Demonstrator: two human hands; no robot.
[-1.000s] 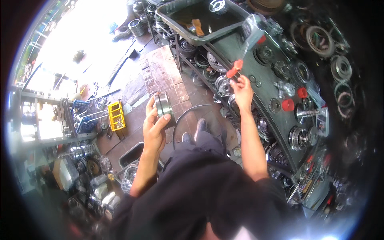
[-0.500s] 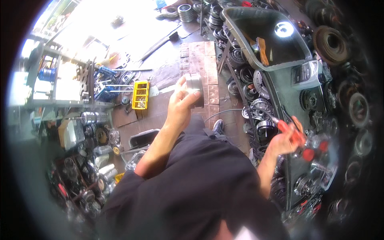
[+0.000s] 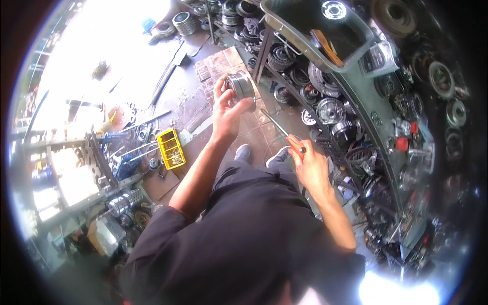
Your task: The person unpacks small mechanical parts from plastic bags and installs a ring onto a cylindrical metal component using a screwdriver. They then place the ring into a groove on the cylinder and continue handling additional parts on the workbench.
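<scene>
Raised over the floor in front of me, my left hand [image 3: 227, 114] grips a round metal drum [image 3: 240, 90] by its rim. The drum is tilted, with grooved silver sides. My right hand [image 3: 311, 165] is closed round an orange-handled tool [image 3: 294, 142] with a long thin metal shaft; a round black spot shows on the handle. Whether it is a screwdriver or a blow gun I cannot make out. Its shaft points up and left toward the drum, and the tip is a little apart from it.
A yellow compartment tray [image 3: 171, 148] with small parts lies left of my left forearm. Right, a rack holds many gears and drums [image 3: 330, 111]. On the bench above it stands a grey basin [image 3: 278, 25] with a wooden-handled brush [image 3: 327, 47]. Brown tiles [image 3: 216, 66] cover part of the floor.
My right hand has come from the right-hand bench to the middle with the orange-handled tool. The drum in my left hand has tilted. My view has turned, and both my shoes now show.
</scene>
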